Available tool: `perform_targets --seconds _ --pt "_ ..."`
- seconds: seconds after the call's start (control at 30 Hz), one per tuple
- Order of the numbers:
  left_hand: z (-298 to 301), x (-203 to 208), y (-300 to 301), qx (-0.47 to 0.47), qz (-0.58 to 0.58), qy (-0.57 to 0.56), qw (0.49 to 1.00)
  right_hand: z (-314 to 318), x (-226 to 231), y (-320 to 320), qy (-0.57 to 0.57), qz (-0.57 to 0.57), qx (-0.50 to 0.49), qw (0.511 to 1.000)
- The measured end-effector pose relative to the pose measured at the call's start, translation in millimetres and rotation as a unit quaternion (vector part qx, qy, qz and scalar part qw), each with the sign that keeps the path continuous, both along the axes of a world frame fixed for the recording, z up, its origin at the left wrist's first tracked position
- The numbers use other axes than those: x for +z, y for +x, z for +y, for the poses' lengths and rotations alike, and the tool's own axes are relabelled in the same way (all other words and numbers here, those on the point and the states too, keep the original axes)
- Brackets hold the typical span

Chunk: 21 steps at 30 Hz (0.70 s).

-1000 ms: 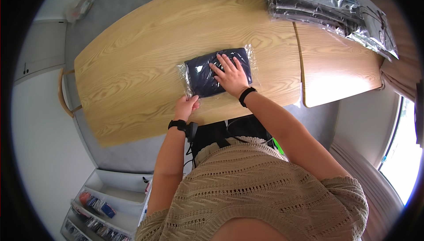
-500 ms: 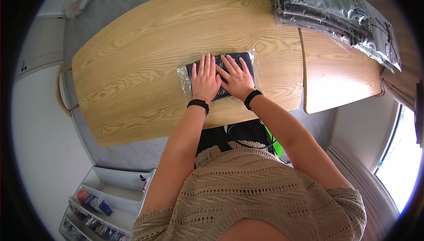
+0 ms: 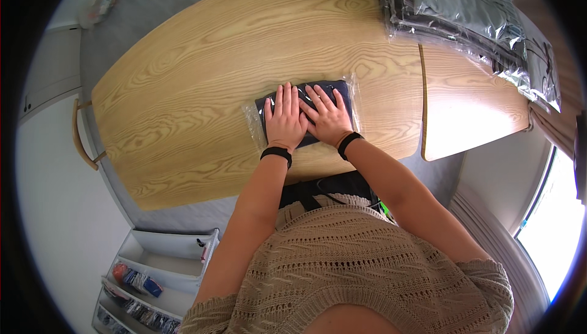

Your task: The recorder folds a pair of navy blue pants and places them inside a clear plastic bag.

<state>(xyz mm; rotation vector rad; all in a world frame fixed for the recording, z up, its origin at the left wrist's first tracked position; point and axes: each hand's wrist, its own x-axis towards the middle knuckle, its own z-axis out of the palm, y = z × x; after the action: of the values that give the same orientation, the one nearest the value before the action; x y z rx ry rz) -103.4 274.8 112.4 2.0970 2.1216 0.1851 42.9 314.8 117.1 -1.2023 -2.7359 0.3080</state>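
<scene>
A dark navy folded cloth item in a clear plastic bag (image 3: pixel 312 142) lies flat on the wooden table (image 3: pixel 202 101) before me. My left hand (image 3: pixel 285 122) rests palm down on its left part, fingers stretched out. On its right part lies my right hand (image 3: pixel 328 117), also flat, with the fingers spread. The two thumbs come close together at the middle of the package. Loose clear plastic sticks out past the cloth on the left and right. Much of the package's top is hidden beneath my hands. Each wrist wears a black band.
A stack of dark garments in clear bags (image 3: pixel 458 22) stands at the far right, across the joint with a second table (image 3: pixel 471 114). A chair (image 3: pixel 79 132) touches the left side. White shelves (image 3: pixel 171 263) with small packages stand at the lower left.
The whole view has shifted slightly, so table and package sit a little lower in the picture. Both hands stay flat on the package in nearly the same pose.
</scene>
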Motion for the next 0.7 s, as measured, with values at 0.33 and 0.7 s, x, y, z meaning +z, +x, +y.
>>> perform_targets --seconds 0.33,0.7 --pt "-1.5 -3.8 -0.6 -0.001 -0.007 -0.002 1.0 -0.1 -0.4 -1.1 -0.01 0.01 -0.005 1.0" --pt "-0.6 3.4 -2.0 -0.006 -0.008 0.004 1.0 6.1 14.8 1.6 -0.068 0.028 0.021 0.997"
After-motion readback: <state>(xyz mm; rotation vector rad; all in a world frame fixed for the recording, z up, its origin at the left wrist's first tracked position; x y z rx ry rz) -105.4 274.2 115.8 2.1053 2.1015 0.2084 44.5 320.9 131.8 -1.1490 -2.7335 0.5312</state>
